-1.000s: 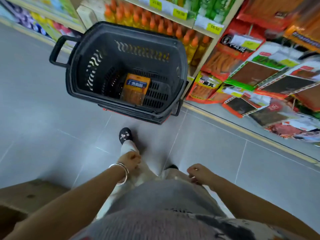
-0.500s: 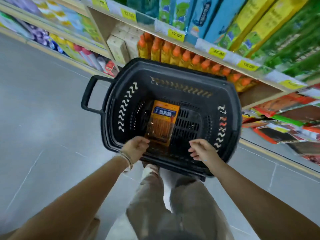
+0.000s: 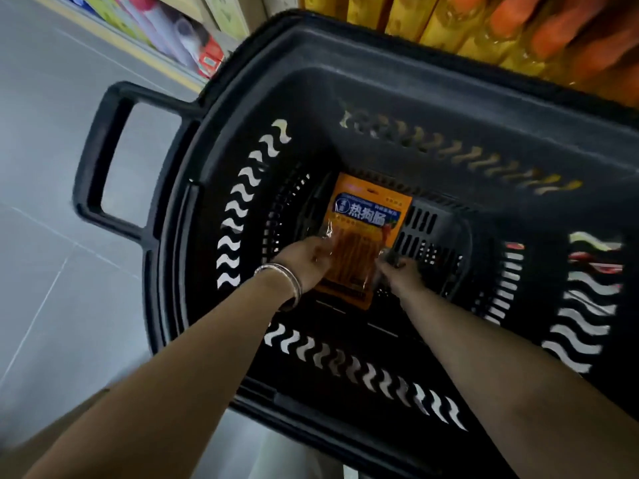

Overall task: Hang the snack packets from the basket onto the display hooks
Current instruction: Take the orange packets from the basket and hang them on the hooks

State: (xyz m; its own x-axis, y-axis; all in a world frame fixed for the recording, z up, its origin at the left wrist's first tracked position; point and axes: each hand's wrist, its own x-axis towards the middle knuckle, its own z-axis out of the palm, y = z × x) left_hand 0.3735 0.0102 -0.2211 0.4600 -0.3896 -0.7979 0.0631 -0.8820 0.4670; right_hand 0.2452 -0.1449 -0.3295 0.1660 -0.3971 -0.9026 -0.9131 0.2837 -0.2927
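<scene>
One snack packet (image 3: 367,216) lies flat at the centre of the basket (image 3: 397,95) bottom, its walls well apart all round. My left hand (image 3: 307,261) curls onto its left edge. My right hand (image 3: 401,271) meets its right edge; grip too dark to tell. One handle (image 3: 100,160) at the basket's left.

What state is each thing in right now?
snack packet: label up, inside basket, unhung
basket: that one packet visible inside
left hand: grips packet's left edge
right hand: at packet's right edge, grip unclear
bottles: shelved behind basket, blurred
</scene>
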